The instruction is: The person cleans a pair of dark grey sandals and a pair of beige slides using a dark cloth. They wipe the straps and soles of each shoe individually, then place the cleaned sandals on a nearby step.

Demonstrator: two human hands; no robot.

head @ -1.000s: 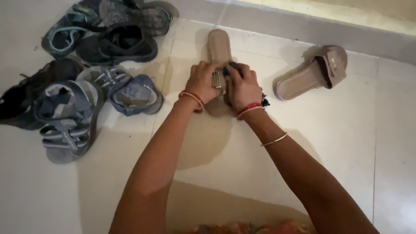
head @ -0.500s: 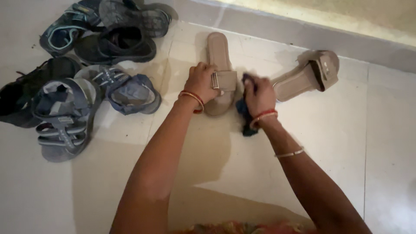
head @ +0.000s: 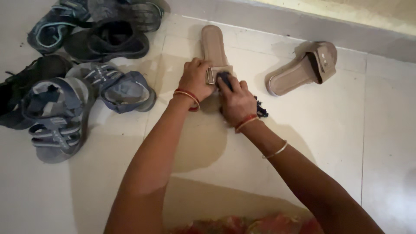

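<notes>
The pale glossy tiled floor (head: 329,143) carried 2 beige flat slide sandals: 1 (head: 213,43) lay under my hands, the other (head: 303,69) tipped on its side near the grey step (head: 277,21). A heap of dark grey-blue strap sandals (head: 73,82) lay left.

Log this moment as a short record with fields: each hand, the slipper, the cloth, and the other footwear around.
left hand: grips the beige slipper at its buckled strap, holding it on the floor
right hand: presses a dark blue cloth onto the strap
cloth: bunched under the palm, a frayed end shows by the wrist
second beige slipper: lies apart, tipped on its side near the wall ledge
sandal pile: grey, blue and black pairs heaped to the left
floor: pale tiles
</notes>
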